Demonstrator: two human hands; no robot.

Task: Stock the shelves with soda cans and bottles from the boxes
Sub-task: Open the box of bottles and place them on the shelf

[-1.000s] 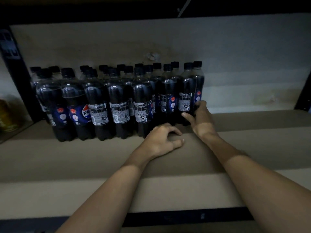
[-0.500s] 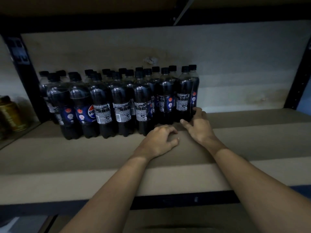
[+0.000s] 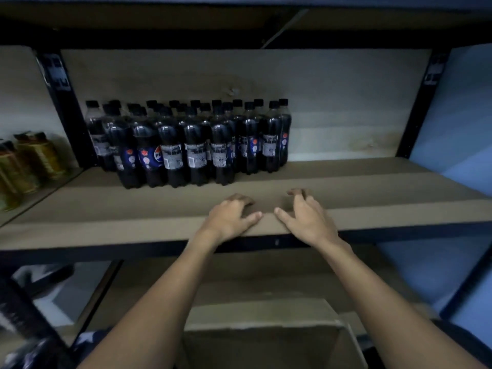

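Observation:
Several dark Pepsi bottles [image 3: 186,145] with black caps stand in tight rows at the back left of a brown shelf board [image 3: 372,187]. My left hand [image 3: 230,218] hovers over the shelf's front edge, fingers loosely curled, holding nothing. My right hand [image 3: 306,217] is beside it with fingers spread and bent, also empty. Both hands are well in front of the bottles and touch none of them. A cardboard box [image 3: 266,328] sits below the shelf between my forearms; its inside is hidden.
Yellowish bottles [image 3: 29,163] stand on the neighbouring shelf at the left, past a black upright post [image 3: 66,113]. Another black post [image 3: 418,107] marks the shelf's right end. Bare shelf board stretches right of the Pepsi bottles. A lower shelf lies beneath.
Both hands have pulled back from the bottles toward the shelf's front edge. My right hand let go of the rightmost front bottle. The view has backed away and now shows the box below.

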